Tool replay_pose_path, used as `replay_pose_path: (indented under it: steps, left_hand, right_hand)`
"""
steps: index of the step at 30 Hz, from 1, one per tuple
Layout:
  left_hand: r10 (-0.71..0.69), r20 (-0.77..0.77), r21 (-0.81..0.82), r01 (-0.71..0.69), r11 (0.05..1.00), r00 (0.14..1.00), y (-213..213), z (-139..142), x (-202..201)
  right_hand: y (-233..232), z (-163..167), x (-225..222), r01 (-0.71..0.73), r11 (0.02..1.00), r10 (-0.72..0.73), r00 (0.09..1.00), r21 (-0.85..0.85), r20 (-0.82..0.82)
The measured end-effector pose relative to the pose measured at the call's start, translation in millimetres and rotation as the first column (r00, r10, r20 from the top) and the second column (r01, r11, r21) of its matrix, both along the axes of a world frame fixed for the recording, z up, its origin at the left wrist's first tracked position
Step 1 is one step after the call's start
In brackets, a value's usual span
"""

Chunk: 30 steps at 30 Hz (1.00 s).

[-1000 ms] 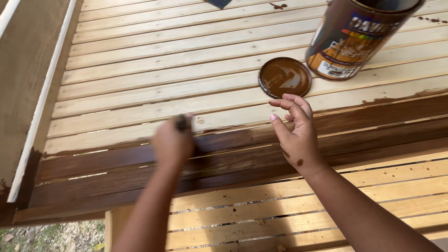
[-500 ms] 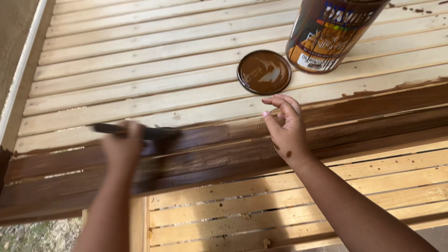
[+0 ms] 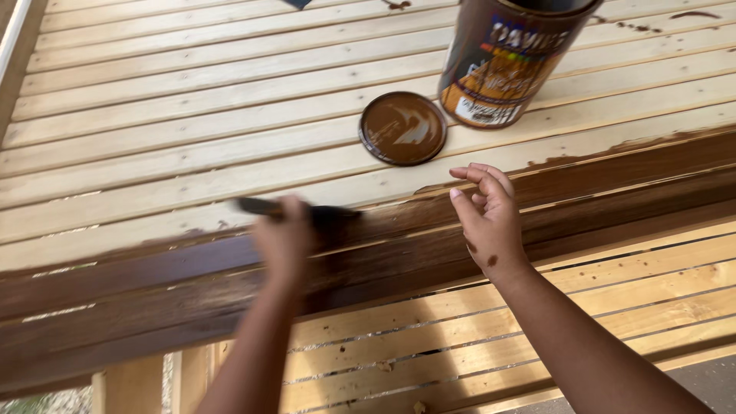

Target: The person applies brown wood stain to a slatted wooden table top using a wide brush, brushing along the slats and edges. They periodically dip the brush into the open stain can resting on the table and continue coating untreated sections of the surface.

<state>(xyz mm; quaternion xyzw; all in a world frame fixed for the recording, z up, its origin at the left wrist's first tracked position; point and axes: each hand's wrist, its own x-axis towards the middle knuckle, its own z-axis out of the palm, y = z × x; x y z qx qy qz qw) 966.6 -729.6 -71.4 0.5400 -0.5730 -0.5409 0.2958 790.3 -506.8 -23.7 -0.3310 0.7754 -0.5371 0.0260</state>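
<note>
Slatted wooden tabletop (image 3: pixel 192 100) across the whole view, pale bare boards over the far part, dark brown stain on the nearest boards (image 3: pixel 153 284) along the front edge. Ragged border between stained and bare wood, running from the lower left up to the right. Lower slatted shelf (image 3: pixel 460 345) beneath the front edge, unstained, flecked with brown drips.

Tall stain can (image 3: pixel 510 61) upright on the bare boards at the upper right, open at the top, brown runs down its side. Round lid (image 3: pixel 402 128) flat on the tabletop just left of the can, inner face up and coated with brown stain.

Right hand (image 3: pixel 487 222) above the stained strip, below the lid, loosely open with fingers curled, empty, brown spots on its back. Left hand (image 3: pixel 284 241) blurred, closed around a paintbrush (image 3: pixel 307 215). Brush held crosswise over the edge of the stained strip, dark handle out to the left, bristle end to the right at the border of stained and bare wood, well short of the right hand.
</note>
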Motion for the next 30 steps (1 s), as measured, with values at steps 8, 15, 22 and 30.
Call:
replay_pose_path:
  steps: [8, 15, 22, 30]
  left_hand:
    - [-0.238, -0.039, -0.229, 0.223, 0.947, 0.970, 102, 2, -141]
    - [-0.065, 0.152, 0.047, 0.059, 0.997, 0.986, -7, 18, 10]
    - [-0.009, -0.211, -0.073, -0.007, 0.997, 0.977, -44, 13, 81]
    - [-0.140, -0.260, 0.242, 0.205, 0.948, 0.955, 101, 1, -141]
  right_hand:
    - [37, 17, -28, 0.072, 0.997, -0.069, 0.995, 0.034, -0.074]
    - [38, 12, -34, 0.102, 0.995, -0.102, 0.995, 0.010, -0.008]
    - [42, 2, -38, 0.128, 0.992, -0.128, 0.992, 0.007, -0.004]
    - [56, 4, -42, 0.158, 0.987, -0.158, 0.987, 0.013, -0.017]
